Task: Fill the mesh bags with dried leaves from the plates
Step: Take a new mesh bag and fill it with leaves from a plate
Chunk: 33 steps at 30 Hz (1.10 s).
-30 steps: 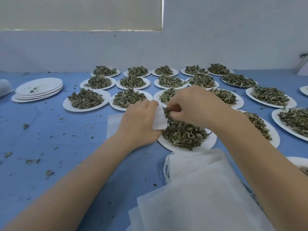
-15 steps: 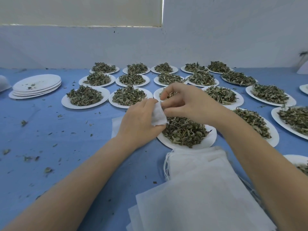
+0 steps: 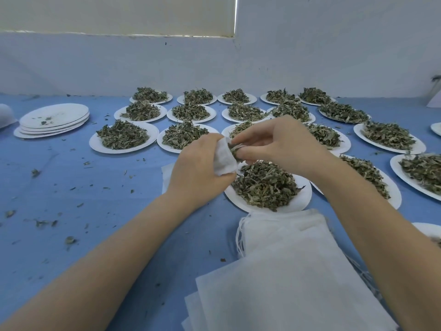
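Pinching leaves [image 3: 235, 149] into mesh bag [image 3: 224, 160], hands [image 3: 241, 156] together

White plates [image 3: 124, 149], green leaves [image 3: 265, 185], blue table [image 3: 71, 187]

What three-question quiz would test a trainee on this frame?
1. True or false: the left hand holds a mesh bag.
2. What is the right hand pushing into the bag?
3. The stack of empty plates lies: A) far left, B) far right, C) nearest the camera.

Key: 1 true; 2 leaves; 3 A.
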Motion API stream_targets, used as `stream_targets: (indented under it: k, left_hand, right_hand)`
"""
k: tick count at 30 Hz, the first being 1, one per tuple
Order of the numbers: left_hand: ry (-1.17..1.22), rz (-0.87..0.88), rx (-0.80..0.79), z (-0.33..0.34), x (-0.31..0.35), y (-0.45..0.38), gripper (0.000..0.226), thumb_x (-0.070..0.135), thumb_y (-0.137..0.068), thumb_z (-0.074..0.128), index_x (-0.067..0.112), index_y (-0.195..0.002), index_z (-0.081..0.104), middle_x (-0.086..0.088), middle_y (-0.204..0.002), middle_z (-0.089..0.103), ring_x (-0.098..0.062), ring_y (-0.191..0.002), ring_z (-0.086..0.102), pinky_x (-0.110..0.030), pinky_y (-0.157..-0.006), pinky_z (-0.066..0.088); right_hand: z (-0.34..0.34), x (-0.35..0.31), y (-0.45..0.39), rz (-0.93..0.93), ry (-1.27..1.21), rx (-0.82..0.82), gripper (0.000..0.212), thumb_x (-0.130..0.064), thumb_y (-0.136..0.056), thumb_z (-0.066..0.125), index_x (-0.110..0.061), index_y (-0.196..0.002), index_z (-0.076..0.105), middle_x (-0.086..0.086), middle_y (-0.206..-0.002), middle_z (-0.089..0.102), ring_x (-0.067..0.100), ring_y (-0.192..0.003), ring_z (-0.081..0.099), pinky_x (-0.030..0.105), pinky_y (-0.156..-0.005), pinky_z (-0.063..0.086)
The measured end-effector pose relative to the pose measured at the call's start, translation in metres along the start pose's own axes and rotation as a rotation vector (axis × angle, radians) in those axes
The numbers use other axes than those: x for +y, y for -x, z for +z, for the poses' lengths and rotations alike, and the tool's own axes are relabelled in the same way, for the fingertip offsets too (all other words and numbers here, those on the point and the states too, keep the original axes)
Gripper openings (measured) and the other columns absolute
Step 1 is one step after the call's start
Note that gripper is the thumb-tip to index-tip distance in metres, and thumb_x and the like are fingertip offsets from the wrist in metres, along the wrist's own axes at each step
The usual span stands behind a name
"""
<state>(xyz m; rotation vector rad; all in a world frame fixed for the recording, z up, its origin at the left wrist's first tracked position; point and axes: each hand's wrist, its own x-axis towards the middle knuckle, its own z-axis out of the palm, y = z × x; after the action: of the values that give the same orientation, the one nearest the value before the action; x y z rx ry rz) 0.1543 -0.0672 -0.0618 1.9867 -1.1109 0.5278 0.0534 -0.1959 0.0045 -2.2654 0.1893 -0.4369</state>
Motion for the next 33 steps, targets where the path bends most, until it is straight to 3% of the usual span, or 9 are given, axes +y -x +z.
stream_targets:
  k: [5, 8, 12, 15, 17, 20, 25, 29, 33]
  left_hand:
    - [-0.141, 0.194, 0.004, -0.003, 0.008, 0.002, 0.042, 0.017, -0.067, 0.066, -0.007, -0.102, 0.061, -0.018, -0.085, 0.064, -0.034, -0.075, 0.061, -0.034, -0.069, 0.044]
    - [-0.169, 0.234, 0.011, -0.004, 0.009, 0.002, 0.04, 0.012, -0.065, 0.069, -0.009, -0.099, 0.062, -0.019, -0.084, 0.064, -0.035, -0.074, 0.063, -0.035, -0.069, 0.046]
    - [-0.106, 0.138, -0.05, -0.008, 0.008, 0.0, 0.06, 0.015, -0.061, 0.079, -0.001, -0.114, 0.056, -0.013, -0.103, 0.062, -0.031, -0.091, 0.059, -0.029, -0.077, 0.038]
    - [-0.101, 0.074, -0.051, -0.008, 0.004, 0.0, 0.057, 0.021, -0.066, 0.074, 0.004, -0.117, 0.054, -0.009, -0.106, 0.061, -0.03, -0.09, 0.056, -0.023, -0.072, 0.031]
    - [-0.152, 0.059, -0.061, -0.009, 0.001, 0.0, 0.052, 0.023, -0.068, 0.07, 0.004, -0.113, 0.055, -0.01, -0.103, 0.061, -0.032, -0.085, 0.056, -0.026, -0.068, 0.03]
    - [-0.219, 0.093, -0.107, -0.007, -0.005, 0.001, 0.052, 0.019, -0.067, 0.073, 0.0, -0.112, 0.056, -0.015, -0.101, 0.062, -0.035, -0.084, 0.057, -0.031, -0.069, 0.034]
    - [-0.287, 0.143, -0.165, -0.004, -0.013, 0.001, 0.049, 0.015, -0.064, 0.073, 0.001, -0.108, 0.057, -0.013, -0.1, 0.061, -0.035, -0.089, 0.058, -0.04, -0.078, 0.039]
    - [-0.282, 0.154, -0.166, -0.004, -0.015, 0.002, 0.049, 0.014, -0.062, 0.074, 0.001, -0.107, 0.058, -0.013, -0.098, 0.061, -0.034, -0.087, 0.059, -0.041, -0.077, 0.041]
    - [-0.289, 0.149, -0.16, -0.003, -0.017, 0.003, 0.049, 0.015, -0.063, 0.075, 0.003, -0.107, 0.057, -0.012, -0.098, 0.061, -0.034, -0.089, 0.058, -0.04, -0.077, 0.04]
  right_hand:
    - [0.018, -0.001, -0.002, -0.105, 0.154, 0.032, 0.006, -0.015, -0.075, 0.074, -0.019, -0.08, 0.077, 0.001, -0.07, 0.072, 0.002, -0.058, 0.056, 0.013, -0.06, 0.042]
    - [0.029, 0.002, -0.004, -0.149, 0.256, -0.003, 0.01, -0.01, -0.076, 0.067, -0.001, -0.075, 0.07, 0.021, -0.072, 0.063, 0.009, -0.06, 0.035, 0.029, -0.056, 0.032]
    - [0.022, 0.002, -0.003, -0.17, 0.125, -0.089, 0.008, -0.005, -0.076, 0.067, -0.009, -0.083, 0.07, 0.01, -0.077, 0.068, 0.015, -0.067, 0.054, 0.028, -0.066, 0.046]
    - [0.01, 0.004, -0.002, -0.142, -0.01, -0.111, 0.027, -0.002, -0.076, 0.071, -0.019, -0.097, 0.072, -0.001, -0.088, 0.073, 0.007, -0.082, 0.067, 0.019, -0.076, 0.052]
    - [0.001, 0.008, -0.002, -0.112, -0.059, -0.086, 0.025, -0.008, -0.076, 0.075, -0.023, -0.095, 0.073, -0.008, -0.088, 0.074, 0.003, -0.084, 0.068, 0.017, -0.076, 0.054]
    - [-0.013, 0.014, -0.002, -0.015, 0.213, -0.043, 0.012, -0.032, -0.074, 0.077, -0.033, -0.086, 0.074, -0.019, -0.081, 0.071, -0.006, -0.076, 0.063, 0.007, -0.066, 0.046]
    - [-0.008, 0.012, -0.003, 0.155, 0.713, -0.325, 0.049, -0.062, -0.064, 0.072, -0.04, -0.107, 0.063, -0.019, -0.09, 0.05, 0.004, -0.084, 0.05, 0.025, -0.066, 0.038]
    - [0.005, 0.014, -0.005, 0.105, 0.818, -0.312, 0.044, -0.046, -0.075, 0.071, -0.029, -0.114, 0.064, -0.007, -0.093, 0.056, 0.013, -0.084, 0.051, 0.023, -0.062, 0.038]
    - [0.006, 0.016, -0.004, 0.049, 0.71, -0.232, 0.018, -0.026, -0.081, 0.066, -0.024, -0.098, 0.073, -0.008, -0.084, 0.066, 0.01, -0.082, 0.06, 0.022, -0.069, 0.048]
